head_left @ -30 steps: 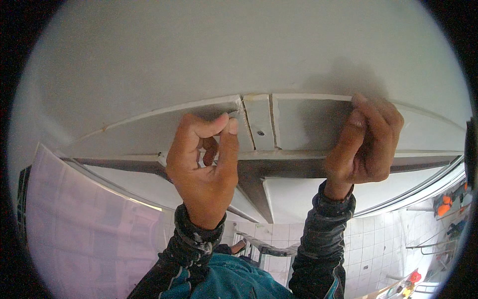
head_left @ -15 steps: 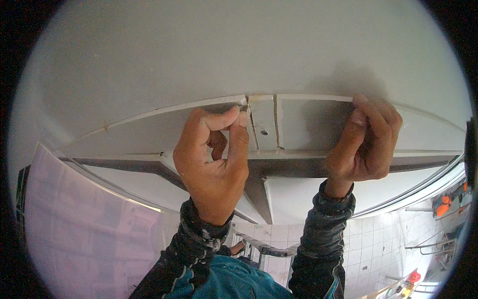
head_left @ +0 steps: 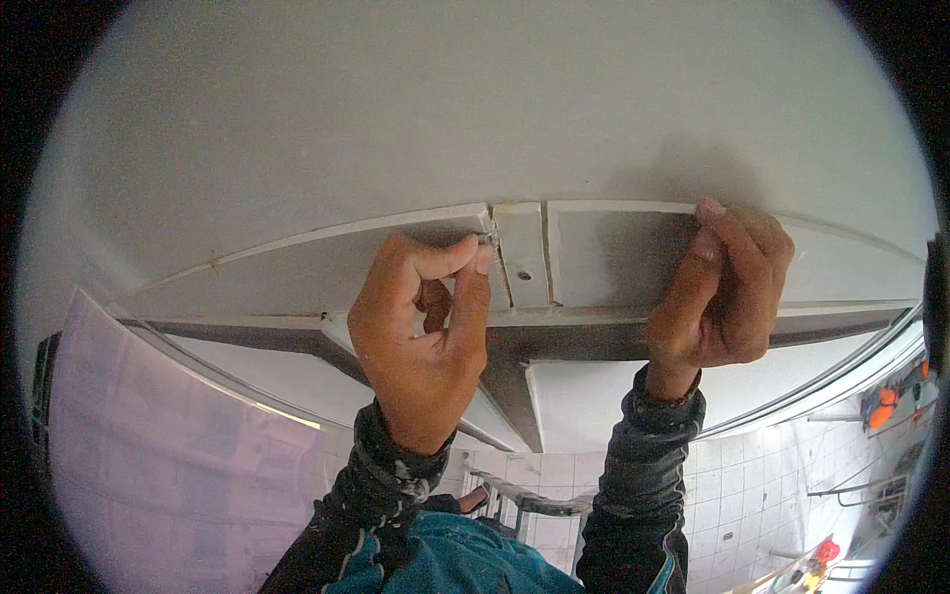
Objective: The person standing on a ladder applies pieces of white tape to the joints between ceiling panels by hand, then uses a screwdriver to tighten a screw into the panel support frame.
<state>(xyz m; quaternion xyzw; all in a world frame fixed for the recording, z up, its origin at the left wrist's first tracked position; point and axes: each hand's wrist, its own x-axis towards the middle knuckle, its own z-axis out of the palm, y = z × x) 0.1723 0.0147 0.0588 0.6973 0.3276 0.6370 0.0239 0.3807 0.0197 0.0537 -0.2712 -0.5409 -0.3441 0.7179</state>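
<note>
My left hand [head_left: 421, 332] is closed, thumb and forefinger pinched together at the right end of the left grey panel [head_left: 317, 272]. A small pale bit shows at those fingertips, too small to name. A short upright panel piece [head_left: 522, 255] with a dark hole stands just right of them, a narrow gap on either side of it. My right hand [head_left: 727, 292] is also closed, its fingertips together at the white upper edge of the right grey panel [head_left: 614, 252]. Whatever lies between those fingers is hidden.
A broad pale surface [head_left: 475, 109] spreads beyond the panels. Below the panels runs a dark brown band [head_left: 579, 340]. Far below stand a ladder [head_left: 539, 500] on a white tiled floor [head_left: 737, 495], and orange items [head_left: 881, 408] at right. Purplish sheeting [head_left: 178, 445] fills the lower left.
The panels sit slightly lower in the picture now. Both hands keep their pinched shape and nearly the same places; the left fingertips are a little lower in the picture.
</note>
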